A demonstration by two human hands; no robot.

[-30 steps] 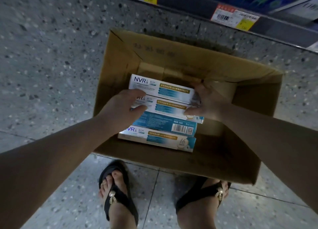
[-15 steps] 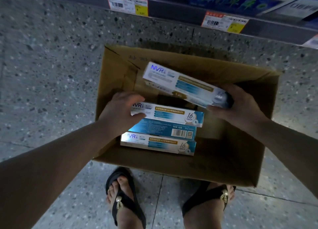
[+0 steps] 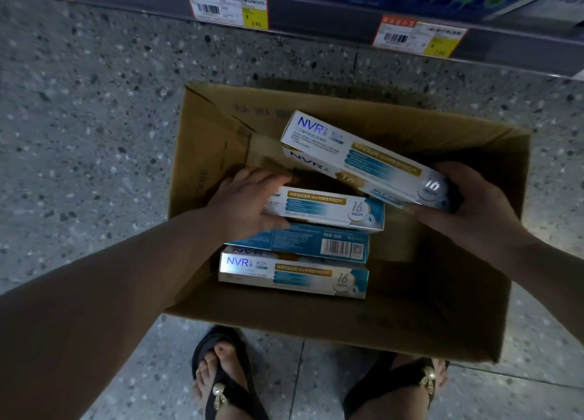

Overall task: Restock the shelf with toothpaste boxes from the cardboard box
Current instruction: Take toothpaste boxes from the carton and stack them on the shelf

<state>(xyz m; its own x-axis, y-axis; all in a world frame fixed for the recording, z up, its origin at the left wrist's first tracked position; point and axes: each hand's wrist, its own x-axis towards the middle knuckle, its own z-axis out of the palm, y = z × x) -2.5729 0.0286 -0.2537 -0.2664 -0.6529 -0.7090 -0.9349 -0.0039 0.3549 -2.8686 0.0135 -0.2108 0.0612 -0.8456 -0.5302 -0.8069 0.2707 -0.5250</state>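
Gripping the right end of a lifted toothpaste box (image 3: 357, 154), the right hand (image 3: 474, 211) has fingers curled round it; the box is clear of the stack, tilted, left end farther away. Whether a second box lies under it, cannot tell.

Left hand (image 3: 246, 204), forearm reaching in from the near left, clasps the left end of the top stacked box (image 3: 328, 208): fingers over the top, thumb along the near edge. Hands well apart.

Stack sits inside the open cardboard box (image 3: 442, 309) on the speckled floor (image 3: 94, 135), below the shelf edge (image 3: 316, 12).

- Lifted box: "NVR" in blue, twice; "16" in a round emblem.
- Middle box (image 3: 297, 242): barcode face up.
- Nearest box (image 3: 294, 274): "NVR", "16".
- Gold bands: print unreadable.
- Price tag (image 3: 227, 8): barcode, yellow corner.
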